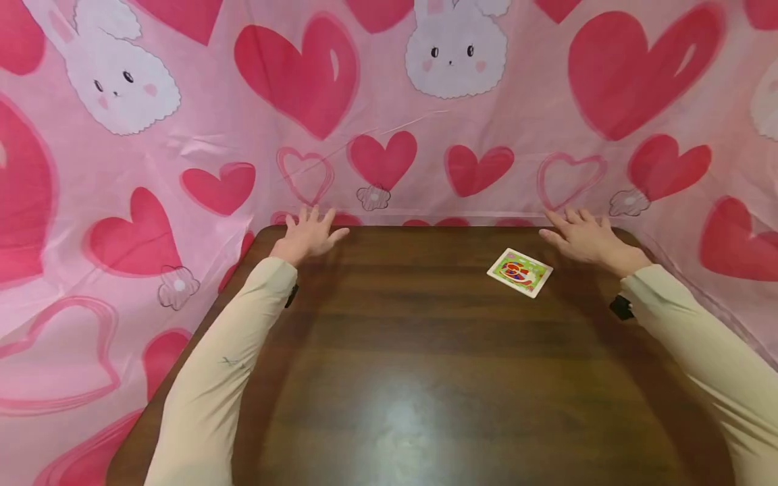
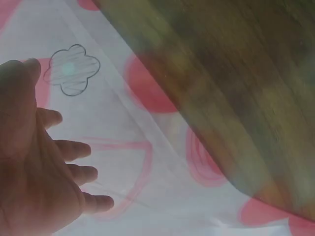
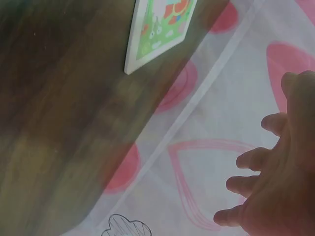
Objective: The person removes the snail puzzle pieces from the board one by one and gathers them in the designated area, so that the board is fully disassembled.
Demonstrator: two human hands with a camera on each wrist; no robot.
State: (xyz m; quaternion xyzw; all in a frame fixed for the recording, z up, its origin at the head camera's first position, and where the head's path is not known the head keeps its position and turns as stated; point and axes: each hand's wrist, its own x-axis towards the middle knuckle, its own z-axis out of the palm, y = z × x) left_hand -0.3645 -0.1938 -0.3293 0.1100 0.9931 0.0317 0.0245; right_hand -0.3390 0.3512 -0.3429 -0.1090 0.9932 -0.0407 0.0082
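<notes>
You can read no words, brands or numbers in any view. The small dark mark [image 1: 234, 362] on your left sleeve [image 1: 209, 391] is too tiny to decipher, and the picture board [image 1: 519, 273] on your desk [image 1: 395, 337] shows no legible print.

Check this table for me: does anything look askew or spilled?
The picture board looks askew: it lies turned at an angle to the edges of the table, near the right hand. No spill shows.
</notes>
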